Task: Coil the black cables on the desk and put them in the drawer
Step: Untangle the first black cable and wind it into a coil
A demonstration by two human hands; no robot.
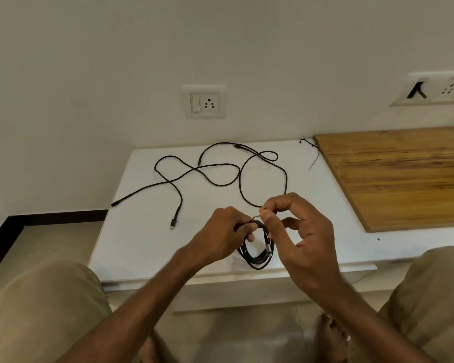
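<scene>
Left hand (pixel 224 231), right hand (pixel 303 233): 2 grips on 1 black coil (pixel 256 258) over 1 desk (pixel 142 244).

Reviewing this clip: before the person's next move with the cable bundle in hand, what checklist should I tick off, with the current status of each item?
1. Bundle held: the left hand grips the coiled black cable above the white desk: ok.
2. Bundle fastened: the right hand pinches the coil's top; whether it is tied: cannot tell.
3. Second cable coiled: the long black braided cable lies sprawled on the desk: not ok.
4. Thin black cord beside the wooden board gathered: not ok.
5. Drawer open: no drawer in view: cannot tell.
</scene>
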